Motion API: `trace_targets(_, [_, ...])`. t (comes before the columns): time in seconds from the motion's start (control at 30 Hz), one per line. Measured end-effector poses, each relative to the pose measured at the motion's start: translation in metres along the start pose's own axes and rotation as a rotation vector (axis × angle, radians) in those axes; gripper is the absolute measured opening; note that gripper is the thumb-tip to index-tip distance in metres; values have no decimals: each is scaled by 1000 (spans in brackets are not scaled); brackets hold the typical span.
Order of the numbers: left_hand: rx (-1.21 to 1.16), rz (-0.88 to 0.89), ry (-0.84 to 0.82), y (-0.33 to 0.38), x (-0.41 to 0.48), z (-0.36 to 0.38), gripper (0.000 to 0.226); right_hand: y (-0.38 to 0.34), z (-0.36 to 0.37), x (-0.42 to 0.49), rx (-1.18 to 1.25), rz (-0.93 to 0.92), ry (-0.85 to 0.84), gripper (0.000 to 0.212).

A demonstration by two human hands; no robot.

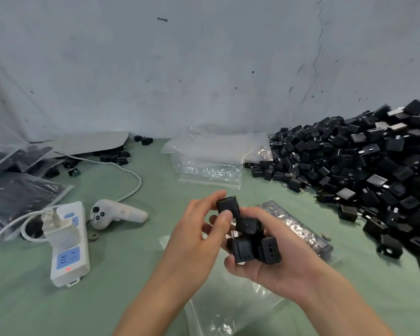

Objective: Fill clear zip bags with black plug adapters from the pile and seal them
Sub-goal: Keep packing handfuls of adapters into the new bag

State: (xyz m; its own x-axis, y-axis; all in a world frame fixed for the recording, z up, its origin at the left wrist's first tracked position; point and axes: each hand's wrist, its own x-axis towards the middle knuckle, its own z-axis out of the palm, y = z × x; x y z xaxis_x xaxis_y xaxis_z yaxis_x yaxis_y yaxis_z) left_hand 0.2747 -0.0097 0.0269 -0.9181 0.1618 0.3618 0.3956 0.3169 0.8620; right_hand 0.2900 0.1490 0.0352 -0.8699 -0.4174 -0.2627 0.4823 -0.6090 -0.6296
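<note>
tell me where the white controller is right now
In the head view, the white controller lies on the green surface at left of centre, just right of the white power strip and left of the left hand.

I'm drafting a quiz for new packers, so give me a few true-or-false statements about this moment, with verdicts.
1. The right hand holds several black adapters. True.
2. The left hand pinches a single adapter. True.
3. The big heap of loose plugs lies on the person's left. False: the pile lies on the right.
4. The strip's indicator is dark. False: the power strip shows a lit red light.
5. A white controller lies just right of the power strip. True.
</note>
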Motion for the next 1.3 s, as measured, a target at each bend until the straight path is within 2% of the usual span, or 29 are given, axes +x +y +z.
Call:
trace_targets(0.13, [55,-8,20,-6,-9,-3,23,8,3,-6,-73,2,33,17])
trace_targets(0.23, [19,-62,93,-9,-18,-4,23,15,6,-8,-62,-4,-17,35])
trace_targets(0.3, [-116,-107,151,-8,-23,-7,23,19,8,-8,-14,13,-22,44])
trace_targets(0.47, [-347,-304,364,-17,-23,-36,15,21,5,-8,201,-1,52,33])
trace_targets(0.57, [-457,-486,392,-30,-28,-51,18,10,-7,-12,289,-79,139,23])
trace_targets(0.67, [-433,-605,404,-45,-35,-57,9,-11,-26,-21,264,-208,246,19])
trace_targets(0.7, [-392,-619,406,-51,-37,-59,5,-20,-34,-26,190,-267,317,18])
trace_targets(0.77, [-295,-629,402,-60,-36,-64,8,-38,-54,-36,-68,-406,564,13])
trace_targets(0.87, [-178,-628,358,-70,-31,-67,14,-58,-97,-49,-690,-636,1066,14])
trace_targets(0.93, [-149,-624,308,-75,-28,-68,9,-64,-121,-57,-1052,-622,1364,16])
trace_targets(0.97, [-133,-619,272,-76,-27,-68,7,-65,-129,-59,-1149,-565,1459,17])
trace_targets(1.03, [-60,-590,179,-79,-27,-70,5,-66,-137,-59,-1277,-438,1553,19])
trace_targets(1.2, [205,-449,-19,-79,-30,-83,9,-72,-143,-62,-1488,-172,1596,29])
trace_targets(1.3, [347,-246,-50,-77,-36,-81,11,-75,-142,-69,-1510,-83,1578,41])
